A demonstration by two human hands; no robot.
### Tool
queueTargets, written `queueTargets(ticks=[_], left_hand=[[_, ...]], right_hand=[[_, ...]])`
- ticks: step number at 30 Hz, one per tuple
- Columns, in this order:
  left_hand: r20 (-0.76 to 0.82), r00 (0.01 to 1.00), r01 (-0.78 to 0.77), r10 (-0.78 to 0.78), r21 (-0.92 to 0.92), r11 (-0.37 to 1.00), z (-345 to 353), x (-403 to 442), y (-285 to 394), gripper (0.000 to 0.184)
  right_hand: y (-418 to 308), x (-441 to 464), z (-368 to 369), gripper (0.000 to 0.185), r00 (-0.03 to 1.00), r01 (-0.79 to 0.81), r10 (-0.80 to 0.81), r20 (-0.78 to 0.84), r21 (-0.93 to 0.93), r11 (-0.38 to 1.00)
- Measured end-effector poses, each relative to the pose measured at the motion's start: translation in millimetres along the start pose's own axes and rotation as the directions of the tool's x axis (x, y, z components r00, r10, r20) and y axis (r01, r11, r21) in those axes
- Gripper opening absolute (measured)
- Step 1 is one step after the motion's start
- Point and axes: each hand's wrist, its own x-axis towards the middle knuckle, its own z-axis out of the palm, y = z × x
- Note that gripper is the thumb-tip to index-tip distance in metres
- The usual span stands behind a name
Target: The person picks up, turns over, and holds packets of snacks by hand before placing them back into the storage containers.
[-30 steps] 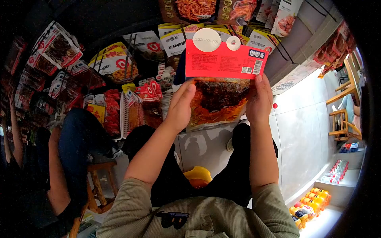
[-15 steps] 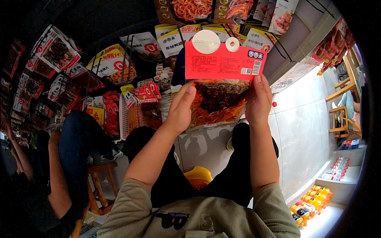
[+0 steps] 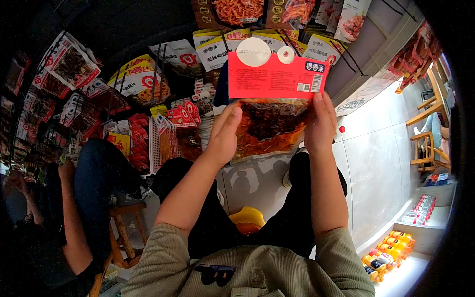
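Between my two hands is a clear snack pouch of dark reddish-brown food, topped by a red printed header card. The card shows a barcode, small print and a white round tab with a stamped date. My left hand grips the pouch's left edge, thumb on the near face. At the right edge, my right hand pinches it just under the card. The fingers behind the pouch are hidden. It is held up in front of the hanging packets, above my lap.
Hanging snack packets fill the dark rack ahead. A white basket stands left of centre. Another person's arm and a wooden stool are at left. Bottles sit on a lower shelf at right; a yellow object lies between my legs.
Both hands and the pouch have shifted slightly left. My grip looks the same. At far left, the other person's hands have moved a little.
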Motion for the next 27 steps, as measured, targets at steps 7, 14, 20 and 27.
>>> queueTargets(ticks=[7, 14, 20, 27], left_hand=[[-0.033, 0.999, -0.006, 0.008, 0.072, 0.997, -3.8, -0.7, 1.8, 0.048], [-0.042, 0.998, -0.034, 0.039, 0.117, 0.993, -8.1, -1.9, 4.2, 0.041], [-0.032, 0.999, 0.031, -0.029, 0.064, 0.997, -10.2, -2.8, 8.3, 0.05], [-0.067, 0.997, 0.038, -0.033, 0.073, 0.997, -13.7, -3.1, 6.0, 0.05]], right_hand=[[4.9, 3.0, 2.7, 0.032, 0.999, 0.019, -0.02, 0.032, 0.014, 1.0], [7.6, 5.2, 7.4, 0.031, 0.998, 0.023, -0.023, 0.052, 0.012, 1.0], [9.9, 5.0, 10.8, 0.03, 0.999, 0.014, -0.013, 0.038, -0.01, 1.0], [14.2, 6.7, 12.2, 0.03, 0.999, 0.001, -0.002, 0.044, 0.024, 1.0]])
